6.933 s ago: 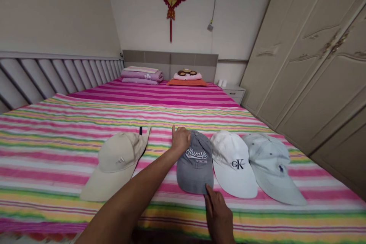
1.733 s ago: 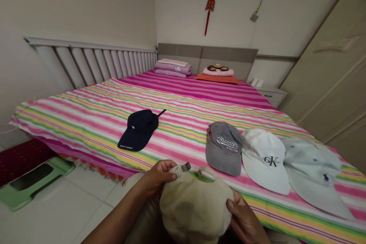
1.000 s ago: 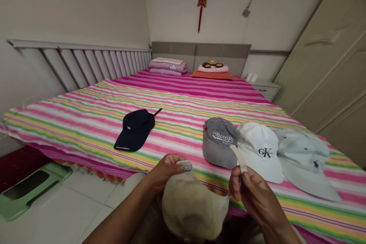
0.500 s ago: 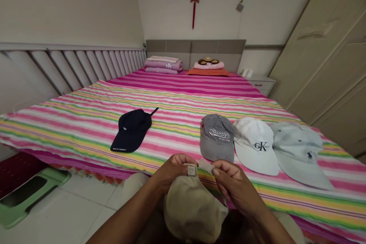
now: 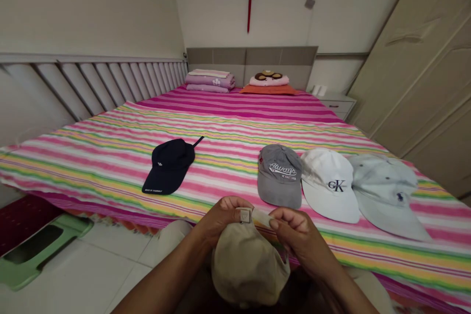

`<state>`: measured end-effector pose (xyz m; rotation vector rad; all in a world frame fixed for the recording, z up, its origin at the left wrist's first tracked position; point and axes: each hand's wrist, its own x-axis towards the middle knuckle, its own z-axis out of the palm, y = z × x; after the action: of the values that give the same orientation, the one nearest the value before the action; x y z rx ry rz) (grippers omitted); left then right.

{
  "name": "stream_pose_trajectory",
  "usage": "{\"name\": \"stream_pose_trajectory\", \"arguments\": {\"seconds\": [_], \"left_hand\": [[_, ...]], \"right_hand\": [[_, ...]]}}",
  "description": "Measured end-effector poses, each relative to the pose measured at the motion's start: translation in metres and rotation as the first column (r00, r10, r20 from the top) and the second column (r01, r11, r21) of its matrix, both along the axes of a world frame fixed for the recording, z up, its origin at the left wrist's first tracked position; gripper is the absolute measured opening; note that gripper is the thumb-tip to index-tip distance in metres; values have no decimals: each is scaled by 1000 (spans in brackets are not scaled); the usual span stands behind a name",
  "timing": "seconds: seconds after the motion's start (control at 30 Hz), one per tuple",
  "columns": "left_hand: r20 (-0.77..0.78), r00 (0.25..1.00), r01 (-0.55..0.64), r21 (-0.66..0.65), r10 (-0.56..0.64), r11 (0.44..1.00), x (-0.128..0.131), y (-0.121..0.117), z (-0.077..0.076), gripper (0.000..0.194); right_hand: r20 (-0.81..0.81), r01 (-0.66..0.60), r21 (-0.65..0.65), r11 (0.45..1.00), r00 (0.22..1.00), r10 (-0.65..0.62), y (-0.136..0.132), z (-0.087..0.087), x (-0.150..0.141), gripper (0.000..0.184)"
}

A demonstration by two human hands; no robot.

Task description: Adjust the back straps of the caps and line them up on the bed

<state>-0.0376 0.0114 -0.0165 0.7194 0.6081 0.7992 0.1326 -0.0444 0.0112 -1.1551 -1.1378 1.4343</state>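
Observation:
Low in the view, in front of the bed's edge, I hold a beige cap (image 5: 250,267) with its back opening towards the bed. My left hand (image 5: 226,218) pinches the cap by its buckle end, beside a small square tag. Between the fingers of my right hand (image 5: 294,230) is the free end of the pale adjusting strap (image 5: 262,217). Just beyond my hands lies a grey cap (image 5: 279,176) with white lettering. To its right, a white cap (image 5: 329,186) and a pale grey-green cap (image 5: 390,196) overlap in a row. A navy cap (image 5: 171,167) lies apart on the left, its strap sticking out.
The bed has a striped sheet (image 5: 228,130). Folded purple bedding (image 5: 209,82) and a pink and orange stack (image 5: 268,86) sit by the headboard (image 5: 279,59). A green stool (image 5: 47,248) stands on the tiled floor at left. White railing (image 5: 110,83) runs along the left side.
The strap end in my right hand is slightly closer to the buckle, and the beige cap has shifted a little. The view has tipped slightly downward; the other caps lie as before.

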Motion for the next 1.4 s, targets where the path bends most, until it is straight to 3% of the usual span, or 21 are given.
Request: {"name": "stream_pose_trajectory", "arguments": {"seconds": [0.57, 0.8, 1.0, 1.4], "left_hand": [[-34, 999, 16, 56, -14, 998, 2, -2, 5, 25], [-88, 996, 8, 57, -3, 998, 5, -6, 16, 26], [-128, 992, 25, 97, -13, 995, 9, -11, 25, 25], [-168, 986, 27, 154, -1, 988, 11, -15, 27, 22]], "right_hand": [[124, -93, 23, 995, 988, 89, 3, 4, 7, 29], [231, -128, 79, 989, 967, 107, 4, 8, 13, 27], [244, -168, 0, 986, 956, 162, 2, 8, 11, 29], [324, -245, 72, 967, 922, 209, 6, 16, 17, 29]]}}
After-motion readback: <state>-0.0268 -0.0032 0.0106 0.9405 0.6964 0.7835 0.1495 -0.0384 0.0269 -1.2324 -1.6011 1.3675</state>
